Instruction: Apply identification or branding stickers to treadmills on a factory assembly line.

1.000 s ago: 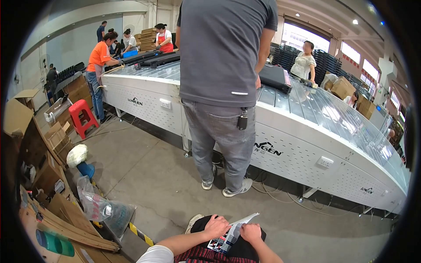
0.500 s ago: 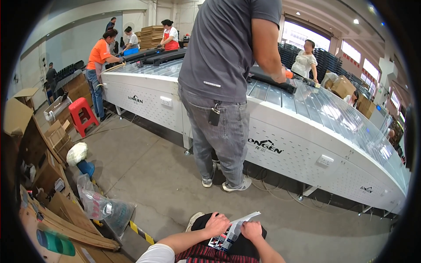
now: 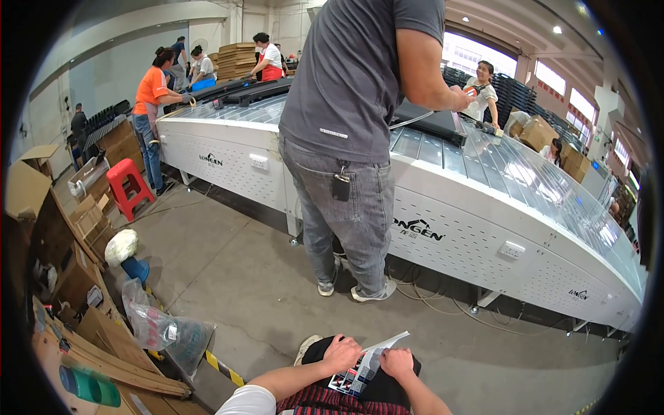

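Note:
On my lap lies a printed leaflet [image 3: 354,377], dark with colour pictures, its pale far corner sticking up between my hands. My left hand [image 3: 343,354] is closed on its left side, fingers curled over the sheet. My right hand [image 3: 397,362] is closed at the leaflet's right side, knuckles up; its fingertips are hidden. Both hands rest over my dark-clothed legs [image 3: 382,393].
A person in grey [image 3: 360,90] stands just ahead at a long white roller conveyor [image 3: 456,238], holding an orange-black power tool [image 3: 473,90]. To the left are a red stool [image 3: 128,188], a plastic bag [image 3: 169,328], cardboard boxes [image 3: 104,328] and a green bottle [image 3: 90,385].
The person ahead has raised the power tool off the conveyor. Workers behind it have shifted slightly. My hands and the leaflet have barely moved.

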`<state>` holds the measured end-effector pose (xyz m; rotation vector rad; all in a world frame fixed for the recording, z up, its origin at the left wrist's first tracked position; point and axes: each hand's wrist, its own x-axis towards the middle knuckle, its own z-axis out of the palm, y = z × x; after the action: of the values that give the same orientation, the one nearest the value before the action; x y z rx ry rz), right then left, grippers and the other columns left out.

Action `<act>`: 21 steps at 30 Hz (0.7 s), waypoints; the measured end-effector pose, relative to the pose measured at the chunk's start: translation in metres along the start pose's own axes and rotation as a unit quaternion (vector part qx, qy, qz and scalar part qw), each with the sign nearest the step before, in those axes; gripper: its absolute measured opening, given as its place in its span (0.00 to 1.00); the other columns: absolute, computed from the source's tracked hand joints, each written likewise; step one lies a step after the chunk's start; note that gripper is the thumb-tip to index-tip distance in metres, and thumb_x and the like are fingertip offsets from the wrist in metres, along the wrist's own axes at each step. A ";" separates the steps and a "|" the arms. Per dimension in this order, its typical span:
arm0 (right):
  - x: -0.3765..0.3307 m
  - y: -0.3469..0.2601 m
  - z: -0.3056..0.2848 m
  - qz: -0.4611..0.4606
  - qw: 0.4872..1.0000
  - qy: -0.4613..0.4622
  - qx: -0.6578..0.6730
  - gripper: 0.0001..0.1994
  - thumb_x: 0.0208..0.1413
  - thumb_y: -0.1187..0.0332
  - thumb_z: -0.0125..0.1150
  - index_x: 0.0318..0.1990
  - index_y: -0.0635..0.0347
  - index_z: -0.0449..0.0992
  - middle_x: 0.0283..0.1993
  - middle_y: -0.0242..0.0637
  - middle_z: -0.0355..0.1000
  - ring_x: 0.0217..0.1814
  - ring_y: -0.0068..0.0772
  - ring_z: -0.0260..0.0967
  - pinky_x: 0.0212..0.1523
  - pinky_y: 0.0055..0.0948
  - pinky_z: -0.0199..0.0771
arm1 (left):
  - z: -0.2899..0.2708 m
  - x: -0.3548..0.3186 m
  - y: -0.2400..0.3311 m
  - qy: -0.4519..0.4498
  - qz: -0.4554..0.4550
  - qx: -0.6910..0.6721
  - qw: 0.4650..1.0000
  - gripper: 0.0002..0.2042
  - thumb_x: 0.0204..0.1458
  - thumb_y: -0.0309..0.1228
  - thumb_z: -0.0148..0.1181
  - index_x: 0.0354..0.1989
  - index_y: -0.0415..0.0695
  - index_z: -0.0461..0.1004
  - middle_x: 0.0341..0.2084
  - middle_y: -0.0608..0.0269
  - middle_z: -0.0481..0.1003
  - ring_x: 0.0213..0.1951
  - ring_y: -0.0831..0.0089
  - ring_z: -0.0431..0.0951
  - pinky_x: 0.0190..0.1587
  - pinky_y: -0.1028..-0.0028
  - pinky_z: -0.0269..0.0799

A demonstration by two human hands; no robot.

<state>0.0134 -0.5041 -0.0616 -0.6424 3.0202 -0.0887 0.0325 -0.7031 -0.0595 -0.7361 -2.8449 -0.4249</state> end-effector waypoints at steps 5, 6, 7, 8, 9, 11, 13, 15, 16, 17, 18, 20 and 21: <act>0.000 -0.001 -0.002 -0.003 1.000 0.003 -0.002 0.13 0.44 0.57 0.49 0.22 0.54 0.75 0.22 0.39 0.72 0.27 0.39 0.71 0.34 0.38 0.65 | -0.003 0.001 0.001 -0.025 -0.009 -0.002 1.000 0.05 0.40 0.32 0.53 0.24 0.48 0.74 0.27 0.67 0.74 0.39 0.71 0.70 0.49 0.58 0.56; 0.000 -0.001 -0.001 -0.003 1.000 0.003 -0.002 0.13 0.44 0.57 0.49 0.22 0.54 0.75 0.22 0.39 0.72 0.27 0.39 0.71 0.34 0.38 0.65 | -0.002 0.000 0.001 -0.025 -0.010 -0.002 1.000 0.05 0.40 0.32 0.53 0.24 0.48 0.74 0.27 0.67 0.74 0.39 0.71 0.70 0.49 0.58 0.56; 0.000 -0.001 -0.001 -0.004 1.000 0.006 -0.001 0.13 0.44 0.57 0.49 0.22 0.54 0.75 0.22 0.39 0.72 0.27 0.39 0.71 0.34 0.38 0.65 | -0.001 0.000 0.000 -0.021 -0.008 0.002 1.000 0.05 0.40 0.33 0.53 0.24 0.48 0.74 0.27 0.67 0.74 0.39 0.71 0.70 0.48 0.59 0.56; 0.000 0.000 0.000 -0.004 1.000 0.009 0.001 0.13 0.44 0.57 0.49 0.22 0.54 0.75 0.22 0.39 0.72 0.27 0.39 0.71 0.34 0.38 0.65 | 0.000 0.000 0.000 -0.018 -0.006 0.005 1.000 0.05 0.39 0.33 0.54 0.23 0.48 0.74 0.26 0.67 0.74 0.39 0.71 0.70 0.48 0.59 0.56; 0.001 0.000 0.000 -0.004 1.000 0.009 0.001 0.13 0.44 0.57 0.49 0.22 0.54 0.75 0.22 0.39 0.72 0.27 0.39 0.71 0.34 0.38 0.65 | 0.001 0.000 -0.001 -0.018 -0.006 0.005 1.000 0.05 0.39 0.33 0.54 0.23 0.48 0.74 0.26 0.67 0.74 0.39 0.71 0.70 0.48 0.59 0.56; 0.001 0.000 0.000 -0.004 1.000 0.008 0.003 0.12 0.44 0.57 0.49 0.22 0.54 0.75 0.22 0.40 0.72 0.27 0.39 0.71 0.34 0.38 0.65 | 0.002 0.001 -0.001 -0.015 0.000 0.019 1.000 0.05 0.38 0.34 0.55 0.23 0.48 0.74 0.26 0.68 0.74 0.39 0.72 0.70 0.47 0.61 0.56; 0.001 0.001 0.001 -0.003 1.000 0.006 0.005 0.12 0.44 0.58 0.49 0.22 0.54 0.75 0.22 0.40 0.72 0.27 0.39 0.71 0.34 0.37 0.65 | -0.001 0.001 0.000 -0.020 0.001 0.022 1.000 0.05 0.38 0.34 0.55 0.23 0.49 0.73 0.26 0.68 0.74 0.38 0.72 0.70 0.46 0.61 0.56; 0.001 0.002 0.002 -0.002 1.000 0.005 0.007 0.12 0.44 0.58 0.49 0.22 0.54 0.75 0.22 0.40 0.72 0.27 0.39 0.71 0.34 0.37 0.65 | -0.002 0.002 0.001 -0.025 0.002 0.024 0.999 0.05 0.38 0.34 0.56 0.23 0.49 0.73 0.26 0.68 0.73 0.38 0.72 0.70 0.46 0.62 0.56; 0.001 0.002 0.002 -0.002 1.000 0.005 0.008 0.12 0.44 0.58 0.50 0.22 0.54 0.75 0.22 0.40 0.72 0.27 0.39 0.71 0.34 0.37 0.65 | -0.003 0.002 0.001 -0.026 0.003 0.027 0.999 0.05 0.38 0.34 0.56 0.23 0.49 0.73 0.26 0.68 0.73 0.38 0.72 0.70 0.46 0.62 0.56; 0.001 0.002 0.001 -0.002 1.000 0.005 0.008 0.12 0.44 0.58 0.50 0.22 0.54 0.75 0.22 0.39 0.72 0.27 0.39 0.71 0.34 0.37 0.65 | -0.003 0.002 0.001 -0.028 0.004 0.029 0.999 0.05 0.38 0.34 0.55 0.23 0.49 0.73 0.25 0.68 0.73 0.38 0.72 0.70 0.46 0.62 0.56; 0.001 0.001 0.000 -0.002 1.000 0.005 0.009 0.12 0.44 0.58 0.50 0.22 0.54 0.75 0.22 0.39 0.72 0.27 0.39 0.71 0.34 0.37 0.65 | -0.003 0.002 0.001 -0.028 0.004 0.030 0.999 0.05 0.38 0.34 0.55 0.23 0.49 0.73 0.25 0.68 0.73 0.38 0.72 0.70 0.46 0.62 0.56; 0.001 -0.001 -0.002 0.001 1.000 0.005 0.008 0.12 0.44 0.58 0.49 0.22 0.54 0.75 0.22 0.39 0.71 0.27 0.39 0.71 0.34 0.37 0.65 | 0.000 0.001 -0.001 -0.014 0.006 0.021 1.000 0.05 0.39 0.34 0.54 0.23 0.48 0.73 0.25 0.68 0.73 0.38 0.72 0.70 0.46 0.62 0.56; 0.001 -0.001 -0.001 0.001 1.000 0.004 0.007 0.12 0.44 0.58 0.49 0.22 0.54 0.75 0.22 0.39 0.71 0.27 0.39 0.71 0.34 0.37 0.65 | 0.001 0.000 -0.001 -0.014 0.006 0.020 1.000 0.05 0.39 0.34 0.54 0.23 0.48 0.73 0.25 0.68 0.73 0.38 0.72 0.70 0.46 0.62 0.56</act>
<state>0.0131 -0.5052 -0.0603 -0.6397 3.0257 -0.1139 0.0314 -0.7037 -0.0604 -0.7568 -2.8638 -0.3570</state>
